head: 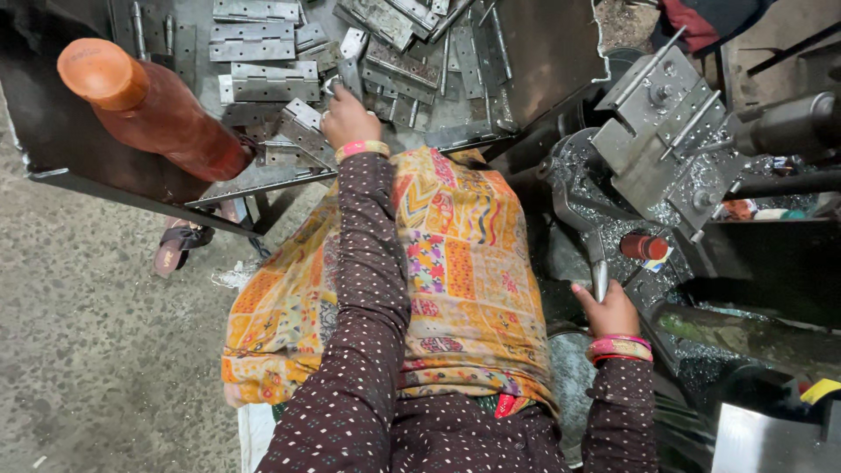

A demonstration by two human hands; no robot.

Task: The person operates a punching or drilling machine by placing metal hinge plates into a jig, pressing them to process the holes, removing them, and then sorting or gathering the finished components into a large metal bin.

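A seated worker's left hand (349,116) closes its fingers on a metal hinge (343,77) in a heap of hinges (263,52) on a dark tray (61,131), beside an orange bottle (153,109). The right hand (607,311) is clamped around the machine's lever (599,278), below a steel jig (657,131).

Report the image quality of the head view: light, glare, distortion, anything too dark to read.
Head view: soft, even light; dull glare on the metal hinges by the left hand and on the lever the right hand grips; wide-angle bending at the edges; the lower right under the machine falls into shadow; the orange bottle looks sharp.
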